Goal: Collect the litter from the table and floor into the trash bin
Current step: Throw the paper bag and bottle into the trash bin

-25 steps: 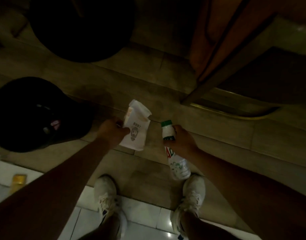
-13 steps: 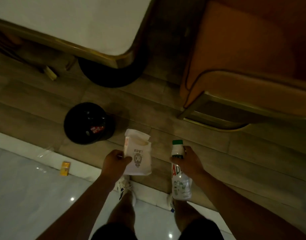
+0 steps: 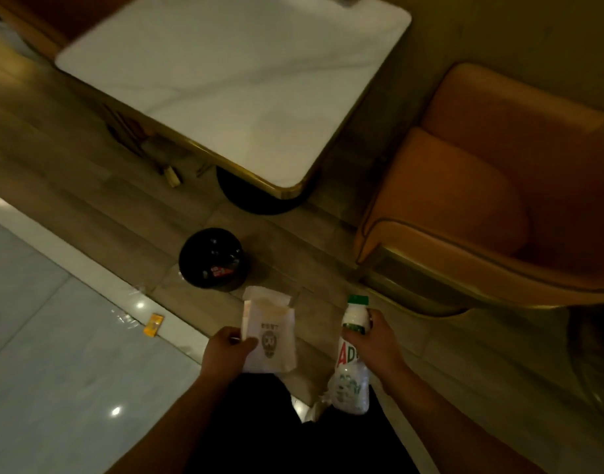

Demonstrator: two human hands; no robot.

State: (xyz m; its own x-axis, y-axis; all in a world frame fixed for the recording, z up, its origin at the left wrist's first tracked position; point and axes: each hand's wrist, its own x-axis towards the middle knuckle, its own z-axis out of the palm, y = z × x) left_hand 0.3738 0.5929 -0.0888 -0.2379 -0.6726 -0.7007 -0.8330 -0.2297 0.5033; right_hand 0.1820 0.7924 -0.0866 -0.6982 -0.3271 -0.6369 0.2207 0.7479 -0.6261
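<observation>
Low in view, left hand (image 3: 227,350) pinched closed on a white printed paper bag (image 3: 270,331), right hand (image 3: 374,340) wrapped around the neck of a clear plastic bottle with a green cap (image 3: 352,354), bottle hanging base-down. Just ahead on the brown floor, round black trash bin (image 3: 213,258) near the dark base of a white gold-edged table (image 3: 232,80). Off left on pale tiles, small yellow carton (image 3: 153,325); at right, orange upholstered chair (image 3: 481,186).
</observation>
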